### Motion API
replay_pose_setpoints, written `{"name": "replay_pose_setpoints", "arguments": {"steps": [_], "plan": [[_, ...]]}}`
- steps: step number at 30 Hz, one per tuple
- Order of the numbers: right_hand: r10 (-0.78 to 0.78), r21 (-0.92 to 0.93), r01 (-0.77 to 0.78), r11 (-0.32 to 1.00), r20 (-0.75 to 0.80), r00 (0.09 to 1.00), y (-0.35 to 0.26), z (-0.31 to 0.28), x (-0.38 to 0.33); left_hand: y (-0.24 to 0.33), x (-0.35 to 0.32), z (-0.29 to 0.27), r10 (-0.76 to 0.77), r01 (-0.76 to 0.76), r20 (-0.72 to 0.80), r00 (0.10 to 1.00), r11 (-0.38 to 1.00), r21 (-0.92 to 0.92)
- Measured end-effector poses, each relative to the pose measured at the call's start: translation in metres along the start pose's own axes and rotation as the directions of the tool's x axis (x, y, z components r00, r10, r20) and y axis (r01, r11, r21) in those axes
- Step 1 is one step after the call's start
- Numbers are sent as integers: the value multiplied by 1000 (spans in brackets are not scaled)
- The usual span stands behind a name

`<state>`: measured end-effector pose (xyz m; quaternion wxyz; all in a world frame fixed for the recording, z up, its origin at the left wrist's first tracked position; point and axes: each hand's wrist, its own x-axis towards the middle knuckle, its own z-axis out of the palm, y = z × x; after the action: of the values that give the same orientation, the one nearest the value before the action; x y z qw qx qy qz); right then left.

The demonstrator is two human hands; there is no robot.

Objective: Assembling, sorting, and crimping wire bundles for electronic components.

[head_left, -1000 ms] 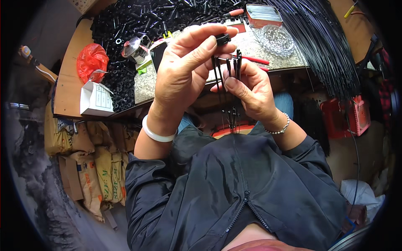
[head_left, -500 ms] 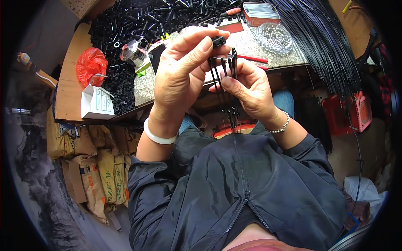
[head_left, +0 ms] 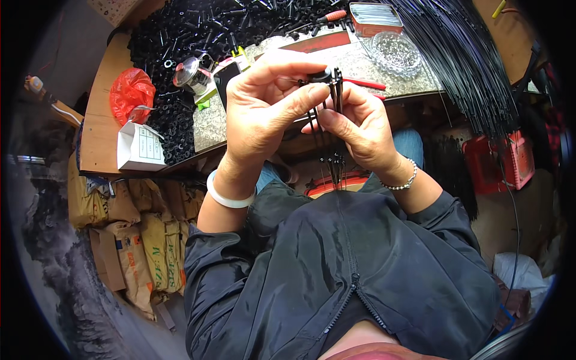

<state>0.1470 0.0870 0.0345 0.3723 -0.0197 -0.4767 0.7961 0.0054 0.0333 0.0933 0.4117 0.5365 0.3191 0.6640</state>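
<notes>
My left hand [head_left: 257,117] pinches a small, round black plastic piece [head_left: 321,76] between thumb and fingers. Close beside it, my right hand [head_left: 367,129] is closed around a cluster of thin black metal ribs [head_left: 337,90] that look like umbrella ribs. Their upper ends stand next to the plastic piece, and their lower ends [head_left: 335,168] hang over my lap. Fingers partly hide where ribs and piece meet, so I cannot tell how many are joined to it.
Black plastic parts [head_left: 198,30] are heaped across the table. Long black ribs [head_left: 462,66] spread at the right, near a glass dish [head_left: 396,54], a tin [head_left: 376,21] and red-handled pliers [head_left: 366,84]. A red bag [head_left: 132,96] and white box [head_left: 141,147] sit left; sacks [head_left: 132,252] stand below.
My left hand has turned and come slightly down and right, bringing the black piece against the ribs' upper ends. My right hand has barely moved.
</notes>
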Motion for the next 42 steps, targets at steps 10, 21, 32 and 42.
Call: {"name": "replay_pose_setpoints", "arguments": {"steps": [10,21,32,42], "plan": [[111,45,-117,992,115,987,-10,-12,8,-2,-3,-5,87,-88,45,995,996,22],[211,122,-236,964,190,959,-6,-19,10,1,-6,4,115,-115,-1,993,993,36],[-36,23,36,999,13,999,1,2,11,0,1,-2,51,-39,-98,994,992,120],[-57,-20,56,998,-40,998,-5,14,3,21,-2,3,-53,23,74,996,931,363]]}}
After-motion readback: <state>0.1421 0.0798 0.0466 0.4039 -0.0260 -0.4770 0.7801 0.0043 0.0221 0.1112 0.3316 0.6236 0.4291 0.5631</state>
